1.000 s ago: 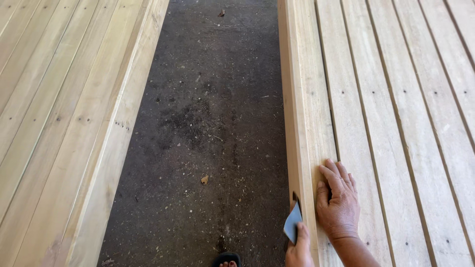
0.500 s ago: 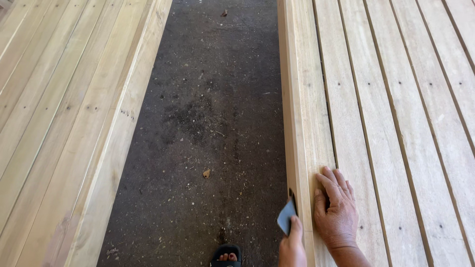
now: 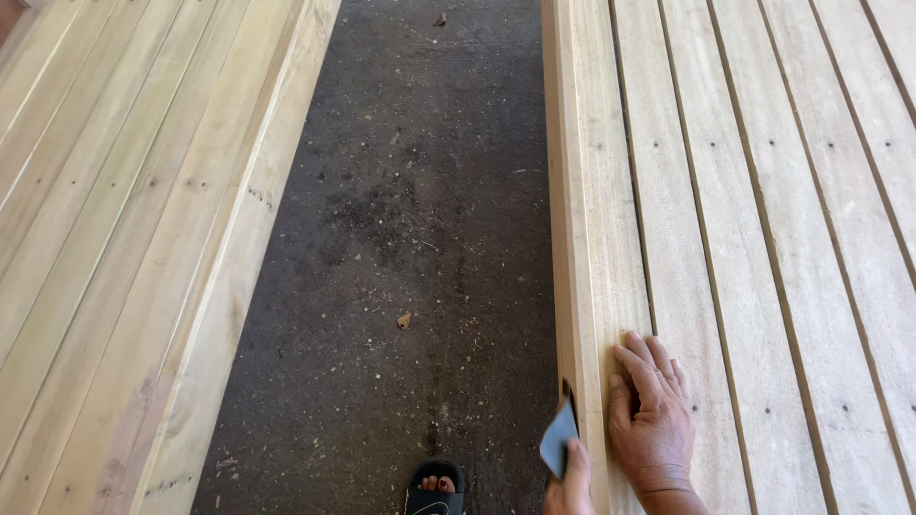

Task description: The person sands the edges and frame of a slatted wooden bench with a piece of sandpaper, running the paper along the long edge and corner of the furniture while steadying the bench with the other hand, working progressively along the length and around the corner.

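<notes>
My right hand (image 3: 651, 422) lies flat, palm down, on the top of the pale wooden plank (image 3: 611, 238) at the left edge of a slatted wooden deck. My left hand (image 3: 571, 488) shows only partly at the bottom edge. It pinches a small blue-grey sheet of sandpaper (image 3: 558, 441) and presses it against the plank's vertical side face (image 3: 565, 191). The two hands are close together, one on each side of the plank's corner.
A dark, gritty floor strip (image 3: 401, 248) runs between this deck and a second slatted wooden deck (image 3: 124, 238) on the left. My foot in a black sandal (image 3: 435, 486) stands on the floor at the bottom. Small debris and a dry leaf (image 3: 405, 320) lie there.
The sandpaper has shifted a little along the plank's side face. My right hand stays flat on top, slightly lower in view. The sandalled foot shows more.
</notes>
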Demonstrator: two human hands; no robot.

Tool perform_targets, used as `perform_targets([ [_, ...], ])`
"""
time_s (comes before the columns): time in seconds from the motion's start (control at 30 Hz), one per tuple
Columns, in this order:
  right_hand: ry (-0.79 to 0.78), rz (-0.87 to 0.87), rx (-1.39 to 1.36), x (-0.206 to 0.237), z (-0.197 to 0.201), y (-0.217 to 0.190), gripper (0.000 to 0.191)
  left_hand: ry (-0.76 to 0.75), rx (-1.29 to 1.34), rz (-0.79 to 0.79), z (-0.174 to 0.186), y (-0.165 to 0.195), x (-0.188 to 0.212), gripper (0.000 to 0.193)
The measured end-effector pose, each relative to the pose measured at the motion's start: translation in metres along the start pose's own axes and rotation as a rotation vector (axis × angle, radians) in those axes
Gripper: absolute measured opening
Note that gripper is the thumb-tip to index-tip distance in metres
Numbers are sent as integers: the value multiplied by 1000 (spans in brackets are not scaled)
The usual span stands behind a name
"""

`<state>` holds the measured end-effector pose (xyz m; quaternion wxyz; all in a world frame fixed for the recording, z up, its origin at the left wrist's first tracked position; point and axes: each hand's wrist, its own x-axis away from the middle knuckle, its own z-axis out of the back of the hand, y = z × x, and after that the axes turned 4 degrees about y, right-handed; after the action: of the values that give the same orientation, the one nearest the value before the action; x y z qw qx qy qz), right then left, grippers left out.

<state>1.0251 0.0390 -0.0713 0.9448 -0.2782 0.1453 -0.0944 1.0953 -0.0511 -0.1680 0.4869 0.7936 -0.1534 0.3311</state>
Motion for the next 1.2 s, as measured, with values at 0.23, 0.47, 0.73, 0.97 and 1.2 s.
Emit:
perform_targets([
  [0.23,16,20,7,1,-5,3,31,108,-114,367,-17,49,-30,74],
  [0.47,23,29,15,0,-4,0,30,26,-72,-202,4,-15,-6,75],
  [0.73,46,38,-23,-1,-6,3,31,40,-57,230,-12,35,-30,82],
  [0.97,37,45,11,0,-6,1,29,-78,-210,-317,-21,30,21,72],
  [1.2,21,8,-36,-1,-9,8,30,-88,-749,-574,-59,118,8,68],
])
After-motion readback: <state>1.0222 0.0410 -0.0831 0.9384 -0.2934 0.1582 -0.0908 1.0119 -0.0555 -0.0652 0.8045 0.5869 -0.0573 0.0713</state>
